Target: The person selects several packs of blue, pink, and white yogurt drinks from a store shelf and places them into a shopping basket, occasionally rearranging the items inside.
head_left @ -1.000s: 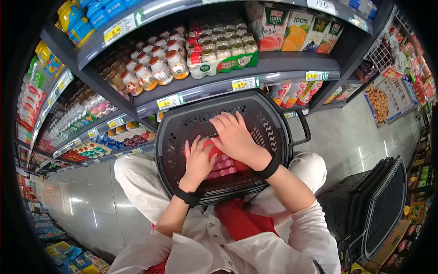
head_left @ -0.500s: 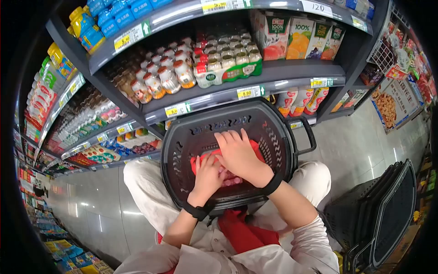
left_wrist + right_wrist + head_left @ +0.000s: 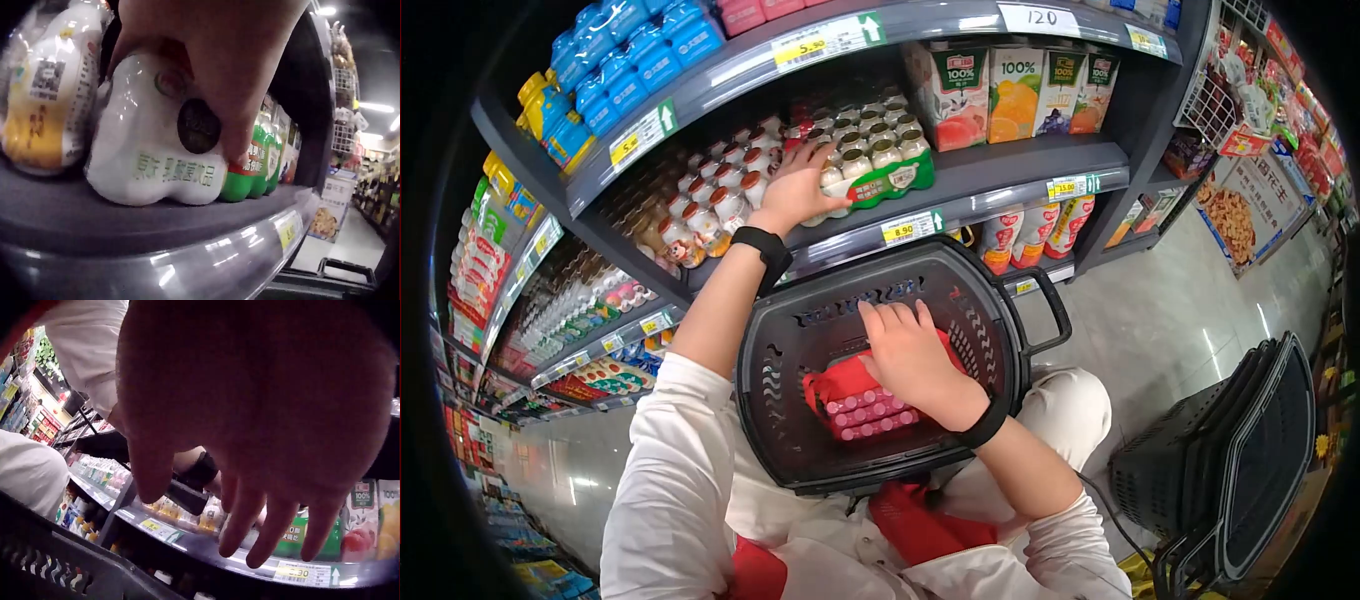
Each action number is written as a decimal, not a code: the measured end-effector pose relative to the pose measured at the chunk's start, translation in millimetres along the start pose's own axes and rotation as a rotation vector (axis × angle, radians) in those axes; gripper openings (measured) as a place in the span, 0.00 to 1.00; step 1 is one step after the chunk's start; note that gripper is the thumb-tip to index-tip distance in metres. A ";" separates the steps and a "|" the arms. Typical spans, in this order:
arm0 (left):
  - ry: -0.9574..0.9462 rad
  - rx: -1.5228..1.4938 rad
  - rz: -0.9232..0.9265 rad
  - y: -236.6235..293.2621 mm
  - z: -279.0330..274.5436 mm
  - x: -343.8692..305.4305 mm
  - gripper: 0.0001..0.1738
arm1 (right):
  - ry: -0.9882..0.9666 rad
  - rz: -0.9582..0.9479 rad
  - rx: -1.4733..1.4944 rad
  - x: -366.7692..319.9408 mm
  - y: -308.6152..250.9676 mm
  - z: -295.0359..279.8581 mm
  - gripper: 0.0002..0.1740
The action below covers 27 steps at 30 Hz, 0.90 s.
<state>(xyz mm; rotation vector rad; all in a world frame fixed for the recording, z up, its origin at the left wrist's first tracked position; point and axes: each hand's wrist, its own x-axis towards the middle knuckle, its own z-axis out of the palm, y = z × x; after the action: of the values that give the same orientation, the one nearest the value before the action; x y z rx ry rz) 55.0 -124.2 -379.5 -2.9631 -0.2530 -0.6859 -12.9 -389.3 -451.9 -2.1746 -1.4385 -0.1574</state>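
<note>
My left hand (image 3: 798,190) reaches onto the middle shelf and grips the left end of a shrink-wrapped pack of small yogurt drink bottles (image 3: 887,158). In the left wrist view the thumb lies down the front of the white and green pack (image 3: 156,134), and the other fingers are mostly hidden. My right hand (image 3: 915,355) hovers over the black shopping basket (image 3: 790,440) with its fingers loosely spread, palm bare in the right wrist view. Inside the basket lie pink-capped small bottles (image 3: 870,412) and something red (image 3: 840,380).
Orange-labelled bottles (image 3: 705,225) stand left of the pack, and juice cartons (image 3: 1015,95) to its right. The shelf edge (image 3: 990,205) runs just beyond the basket. Stacked black baskets (image 3: 1200,450) sit on the floor at right. Blue bottles (image 3: 650,55) fill the shelf above.
My left hand has left the basket and moved up and forward to the bottle pack on the shelf. My right hand has stayed over the basket. The pink-capped bottles are now more exposed.
</note>
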 end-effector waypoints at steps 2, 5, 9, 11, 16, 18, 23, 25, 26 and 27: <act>-0.050 -0.023 -0.058 2.2 9.3 3.4 0.52 | -0.008 0.004 0.000 2.2 0.0 -3.4 0.39; 0.017 0.031 -0.016 -2.5 16.6 4.0 0.51 | -0.033 0.014 0.031 7.9 -3.3 -5.3 0.39; 0.001 -0.012 -0.048 3.3 16.4 7.4 0.51 | -0.067 -0.012 0.042 13.5 -7.1 -1.6 0.40; -0.021 -0.041 -0.074 8.2 14.1 10.7 0.51 | -0.073 -0.013 0.028 14.5 -6.0 2.8 0.40; -0.062 -0.161 -0.031 -1.8 12.0 15.3 0.52 | -0.081 0.021 -0.045 7.3 3.2 7.9 0.40; -0.101 -0.334 0.018 -11.7 4.9 25.9 0.55 | -0.064 0.021 -0.063 5.4 5.5 6.5 0.40; -0.299 -0.242 -0.341 -8.7 4.7 33.8 0.64 | -0.114 0.020 -0.046 6.3 2.3 3.5 0.41; -0.228 -0.276 -0.251 -17.1 14.1 34.0 0.60 | -0.109 0.008 -0.017 5.9 -2.0 -0.2 0.41; -0.176 -0.252 -0.251 -16.5 16.4 34.4 0.58 | -0.103 -0.004 -0.007 7.7 -1.7 -1.9 0.42; -0.182 -0.253 -0.223 -18.0 17.1 35.9 0.57 | -0.084 -0.010 0.002 8.3 -0.4 -2.5 0.42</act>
<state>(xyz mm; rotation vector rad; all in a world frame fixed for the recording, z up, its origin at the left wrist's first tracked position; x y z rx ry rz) 90.9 -99.4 -378.0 -3.2786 -0.5571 -0.5013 -9.3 -383.5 -446.6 -2.1964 -1.4947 -0.0682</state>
